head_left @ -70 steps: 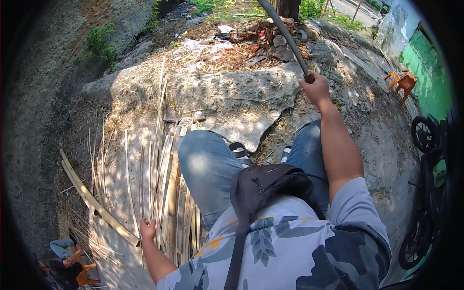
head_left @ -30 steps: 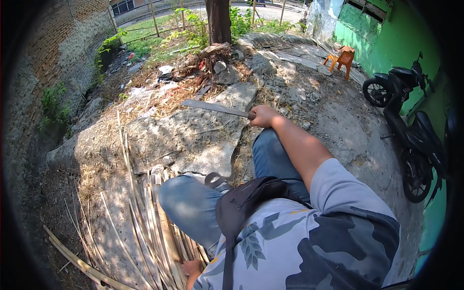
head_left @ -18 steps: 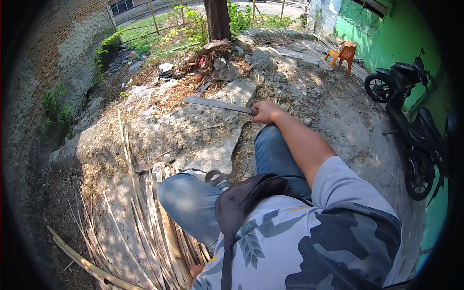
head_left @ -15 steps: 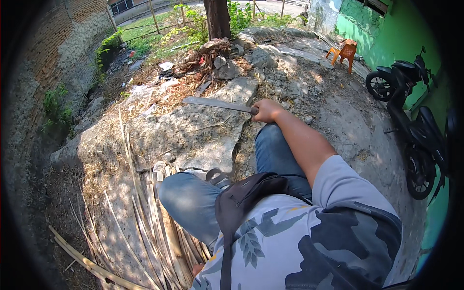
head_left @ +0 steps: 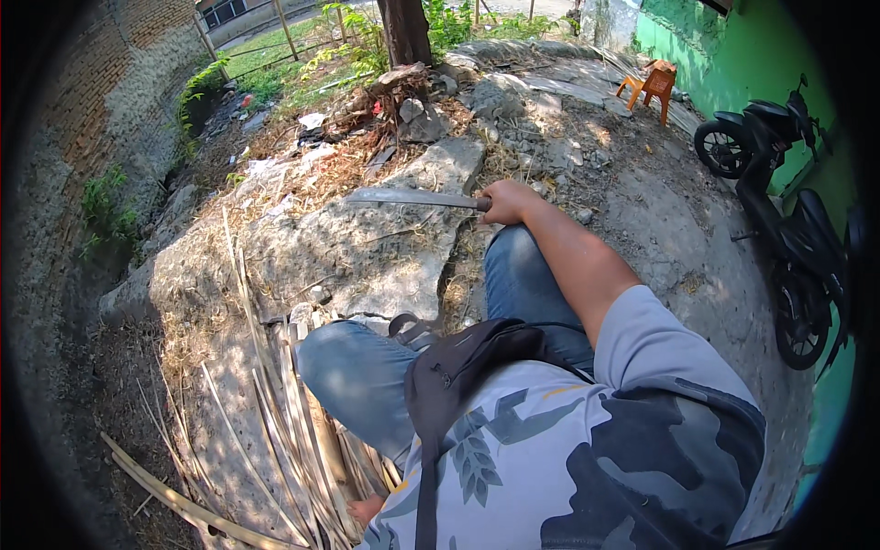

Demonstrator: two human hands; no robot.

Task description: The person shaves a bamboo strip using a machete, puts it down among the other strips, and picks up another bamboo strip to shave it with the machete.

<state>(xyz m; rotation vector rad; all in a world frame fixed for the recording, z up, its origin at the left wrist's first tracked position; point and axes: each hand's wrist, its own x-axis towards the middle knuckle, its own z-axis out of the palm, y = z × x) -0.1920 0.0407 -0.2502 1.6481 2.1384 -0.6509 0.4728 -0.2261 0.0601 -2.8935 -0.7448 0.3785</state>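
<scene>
My right hand (head_left: 509, 202) is closed round the short handle of a machete (head_left: 412, 197), above my raised right knee. Its long, flat grey blade points left over the cracked concrete slab. Low in the view, my left hand (head_left: 365, 510) shows only in part beside my shirt, at a bundle of split bamboo strips (head_left: 291, 449). The rest of that hand is hidden, so its grip cannot be made out. The strips lie on the ground left of my bent left leg, some under it.
A curved bamboo piece (head_left: 174, 502) lies at the lower left. Ahead are dry litter, rubble and a tree trunk (head_left: 404, 32). An orange plastic chair (head_left: 656, 87) and a black motorbike (head_left: 779, 220) stand by the green wall (head_left: 756, 60) at right. A brick wall (head_left: 92, 101) rises at left.
My left hand has shifted slightly left and shows more from beside my shirt. The machete has barely moved in my right hand. The whole view has tilted a little.
</scene>
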